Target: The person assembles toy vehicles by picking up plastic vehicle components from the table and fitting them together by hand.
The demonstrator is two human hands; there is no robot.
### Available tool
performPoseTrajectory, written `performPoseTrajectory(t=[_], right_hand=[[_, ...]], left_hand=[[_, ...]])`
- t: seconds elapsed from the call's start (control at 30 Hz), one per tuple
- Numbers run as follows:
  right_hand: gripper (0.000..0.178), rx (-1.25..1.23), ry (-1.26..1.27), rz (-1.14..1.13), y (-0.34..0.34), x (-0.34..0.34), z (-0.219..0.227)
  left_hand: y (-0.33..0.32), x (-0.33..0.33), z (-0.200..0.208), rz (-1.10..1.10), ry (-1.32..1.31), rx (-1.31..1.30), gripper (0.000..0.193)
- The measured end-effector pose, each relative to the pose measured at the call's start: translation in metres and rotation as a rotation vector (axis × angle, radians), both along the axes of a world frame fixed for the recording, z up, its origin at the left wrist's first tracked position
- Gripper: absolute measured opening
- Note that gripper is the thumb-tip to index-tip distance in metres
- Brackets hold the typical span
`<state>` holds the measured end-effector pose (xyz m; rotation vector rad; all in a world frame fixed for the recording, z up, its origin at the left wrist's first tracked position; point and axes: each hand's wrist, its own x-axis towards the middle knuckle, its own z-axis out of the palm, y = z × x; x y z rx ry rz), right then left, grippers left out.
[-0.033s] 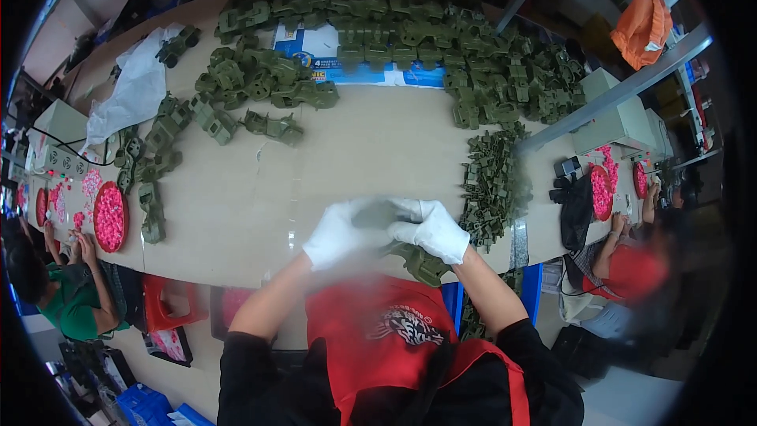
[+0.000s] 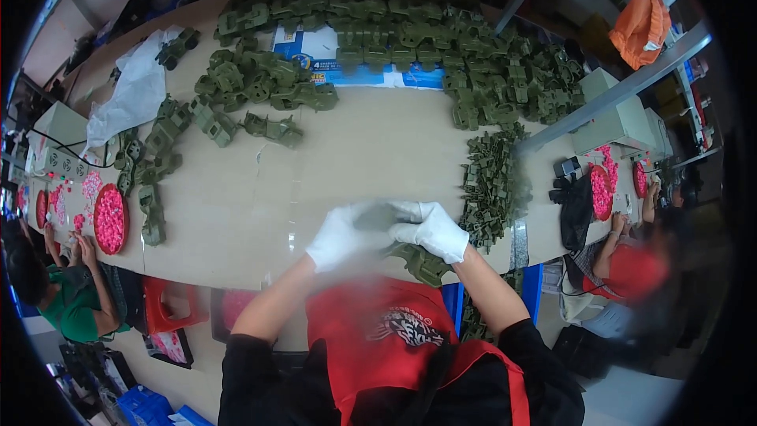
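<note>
Both my hands wear white gloves and meet above the table's near edge. My right hand (image 2: 432, 231) is closed round an olive-green plastic toy vehicle body (image 2: 423, 263), whose lower end sticks out below the palm. My left hand (image 2: 341, 235) is closed against the same piece from the other side. A blurred patch covers the left fingers and the space between the hands, so their exact grip is hidden. To the right of my hands lies a long heap of small green plastic parts (image 2: 485, 189).
Green vehicle bodies (image 2: 386, 31) are piled along the back, with more bodies (image 2: 236, 79) at the left. A metal post (image 2: 615, 99) slants across the right side. Co-workers sit at both sides near red trays (image 2: 111, 219) of pink pieces. A white plastic bag (image 2: 130, 95) lies far left.
</note>
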<state>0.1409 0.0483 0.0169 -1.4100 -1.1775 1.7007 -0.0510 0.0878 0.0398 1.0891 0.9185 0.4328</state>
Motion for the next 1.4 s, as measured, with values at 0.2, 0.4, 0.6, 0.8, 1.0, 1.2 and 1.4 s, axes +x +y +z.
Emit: performPoseTrajectory(t=[0.2,0.4,0.6,0.8,1.0,1.2,1.4], right_hand=[[0.115,0.182,-0.700,0.497,-0.015,0.023,0.034],[0.079,0.345,-0.778,0.317,-0.032,-0.002,0.010],[0.061,0.304,-0.620,0.078,-0.030,0.003,-0.028],[0.049,-0.007,0.311,-0.625,-0.001,0.047,-0.009],[0.101,0.234,0.247,-0.497,-0.017,0.113,0.015],[0.075,0.210,-0.119,-0.150,-0.016,0.167,0.044],[0.080,0.377,-0.215,-0.125,-0.024,0.187,0.062]], left_hand=[[-0.011,-0.001,-0.022,0.034,-0.020,0.215,0.069],[-0.011,0.006,0.001,-0.241,0.286,0.705,0.068],[0.014,0.021,-0.037,-0.223,0.176,0.286,0.081],[-0.032,0.081,-0.058,-0.001,-0.270,0.102,0.111],[-0.033,0.100,-0.067,-0.132,-0.030,0.288,0.085],[-0.024,0.119,-0.023,-0.319,0.296,0.613,0.071],[-0.006,0.135,-0.007,-0.425,0.340,0.684,0.061]])
